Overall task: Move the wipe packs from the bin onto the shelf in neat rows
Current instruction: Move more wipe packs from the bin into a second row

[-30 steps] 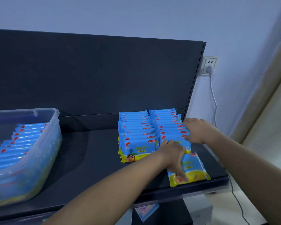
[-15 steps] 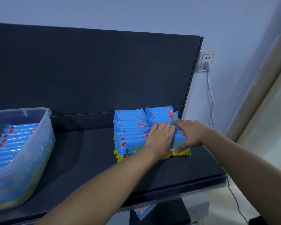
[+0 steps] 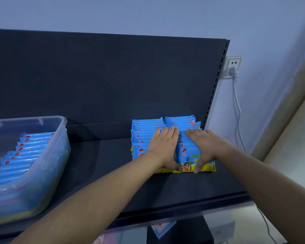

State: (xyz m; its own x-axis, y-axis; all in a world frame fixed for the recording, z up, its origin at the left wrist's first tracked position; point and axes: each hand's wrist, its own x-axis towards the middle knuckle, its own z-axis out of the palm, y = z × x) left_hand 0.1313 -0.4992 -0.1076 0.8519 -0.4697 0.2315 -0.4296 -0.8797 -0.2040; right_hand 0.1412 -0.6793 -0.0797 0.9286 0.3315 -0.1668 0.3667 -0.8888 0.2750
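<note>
Two rows of blue wipe packs (image 3: 187, 150) with yellow lower edges stand leaning on the dark shelf (image 3: 113, 173), at its right end against the back panel. My left hand (image 3: 164, 147) lies flat on the rows, fingers spread, thumb at the front pack's lower edge. My right hand (image 3: 202, 147) rests flat on the right row, its thumb pressing the front pack. Neither hand lifts a pack. At the left, a clear plastic bin (image 3: 48, 164) holds a row of more blue wipe packs (image 3: 23, 152).
The shelf's dark back panel (image 3: 104, 76) rises behind everything. A white wall socket (image 3: 233, 66) with a plug and hanging cable sits right of the shelf. Below the shelf's front edge (image 3: 183, 212) a lower level shows some packaging.
One second ago the front pack lay flat near the shelf's front under my left hand. It now leans against the right row, and both hands have moved back to lie flat on the rows.
</note>
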